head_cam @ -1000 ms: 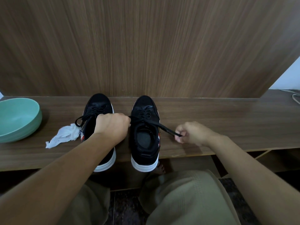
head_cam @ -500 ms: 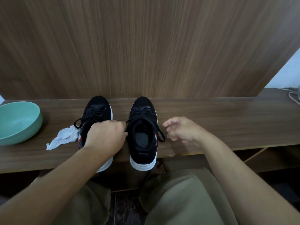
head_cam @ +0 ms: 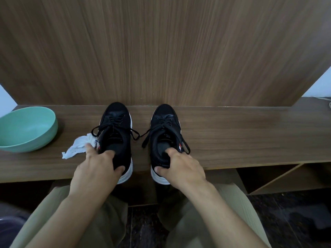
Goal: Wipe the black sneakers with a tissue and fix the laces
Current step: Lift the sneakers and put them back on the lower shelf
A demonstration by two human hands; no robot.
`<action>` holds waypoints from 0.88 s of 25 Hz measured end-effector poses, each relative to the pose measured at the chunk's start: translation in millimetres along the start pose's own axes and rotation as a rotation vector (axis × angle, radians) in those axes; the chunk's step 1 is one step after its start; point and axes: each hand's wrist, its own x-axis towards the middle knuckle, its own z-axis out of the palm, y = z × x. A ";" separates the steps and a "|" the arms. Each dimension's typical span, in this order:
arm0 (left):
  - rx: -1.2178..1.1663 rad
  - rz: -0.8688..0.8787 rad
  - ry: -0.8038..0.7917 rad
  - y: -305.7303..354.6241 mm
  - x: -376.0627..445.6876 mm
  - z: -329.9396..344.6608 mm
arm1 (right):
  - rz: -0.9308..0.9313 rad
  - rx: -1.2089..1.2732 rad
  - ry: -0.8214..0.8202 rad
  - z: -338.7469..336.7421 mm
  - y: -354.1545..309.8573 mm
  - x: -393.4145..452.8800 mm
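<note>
Seen from the person's own head, both bare forearms reached forward and down to a dark wood-grain shelf [head_cam: 232,140]. The left hand [head_cam: 96,169] grasped the heel of the left black lace-up sneaker with a white sole [head_cam: 116,133], fingers hooked inside the opening and thumb pressed on the back. The right hand [head_cam: 180,169] gripped the heel of the matching right black sneaker [head_cam: 165,129] the same way. The two shoes stood side by side, apart, toes toward the wooden back panel [head_cam: 161,51], their black laces [head_cam: 138,136] hanging loose between them. A crumpled white tissue [head_cam: 77,146] lay touching the left shoe's outer side. A mint-green bowl [head_cam: 26,127] sat farther left on the shelf.
</note>
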 end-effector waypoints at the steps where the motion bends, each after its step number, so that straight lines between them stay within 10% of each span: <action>1: -0.011 0.004 -0.009 -1.2 2.0 0.4 | -0.023 0.015 0.031 3.5 -0.2 0.7; 22: -0.143 0.147 0.096 1.0 4.8 13.8 | -0.123 -0.097 0.062 10.6 -38.9 -10.6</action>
